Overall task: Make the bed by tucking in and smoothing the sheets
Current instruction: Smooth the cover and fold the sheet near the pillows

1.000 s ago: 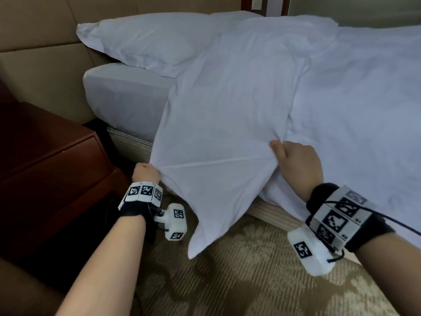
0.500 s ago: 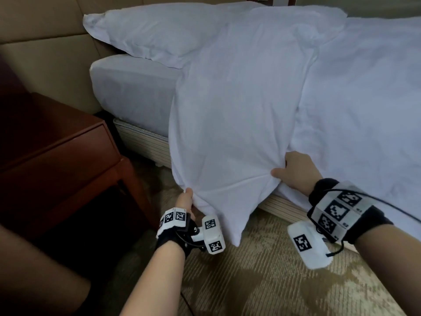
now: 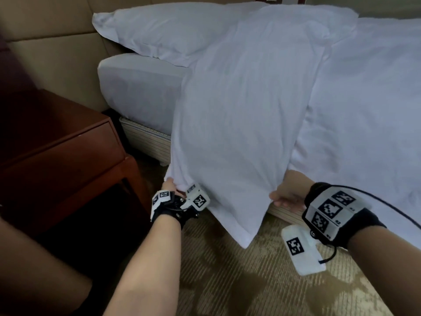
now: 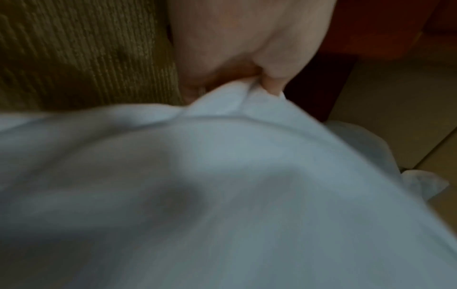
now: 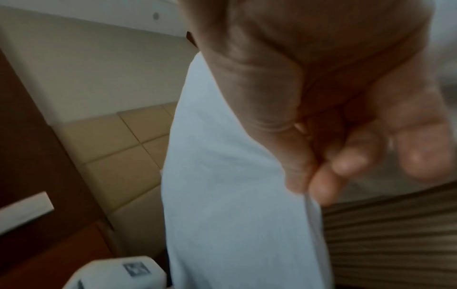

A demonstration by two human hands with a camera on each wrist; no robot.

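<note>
Fingers [image 4: 273, 82] of both hands pinch the hanging sheet [image 3: 237, 124] by its lower edge, one per side.

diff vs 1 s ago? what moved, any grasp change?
Both hands drew the hanging sheet flap down the bedside. The left hand swung in from the nightstand side toward the bed, slackening the flap's lower edge; the right hand dropped to the bed base. Both keep their grip. Pillow unmoved.
</note>
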